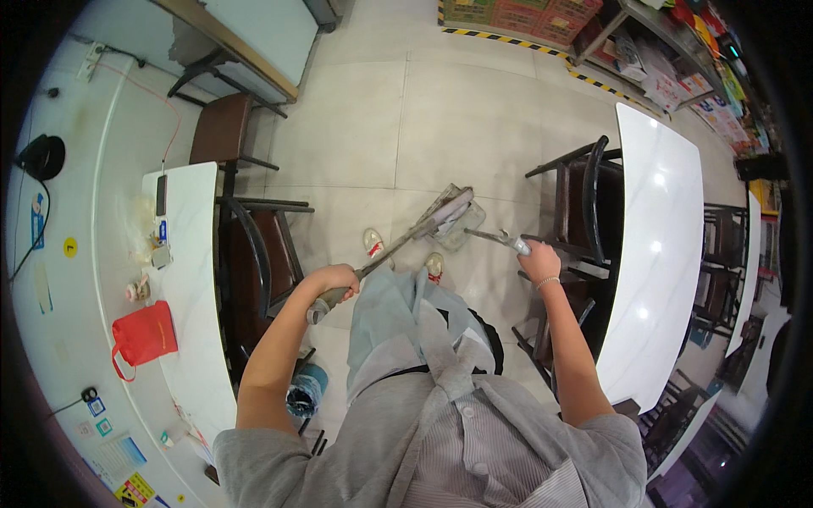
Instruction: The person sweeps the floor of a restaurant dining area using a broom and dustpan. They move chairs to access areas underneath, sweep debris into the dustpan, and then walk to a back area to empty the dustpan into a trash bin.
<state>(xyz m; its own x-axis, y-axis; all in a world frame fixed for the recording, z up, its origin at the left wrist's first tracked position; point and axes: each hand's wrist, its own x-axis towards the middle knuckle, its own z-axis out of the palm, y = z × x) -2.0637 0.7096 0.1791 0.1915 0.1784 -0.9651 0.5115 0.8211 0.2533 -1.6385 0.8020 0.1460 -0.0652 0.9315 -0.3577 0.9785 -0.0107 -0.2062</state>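
Observation:
My left hand (336,280) grips the handle of a broom (400,244), which slants up and to the right across the floor. Its head lies over a long-handled dustpan (471,230) on the tiles, just ahead of my shoes. Some pale stuff shows in the pan, too unclear to name. In my right hand (541,260) is the grey grip of a metal rod (492,236) that points towards the pan; whether it joins the pan cannot be told.
A white table (660,254) with black-framed chairs (581,197) stands at right. At left, another table (190,267) holds a red bag (145,333) and a phone (161,195), with chairs beside it. A blue bin (308,388) is near my left side. Crates (521,19) and shelving are ahead.

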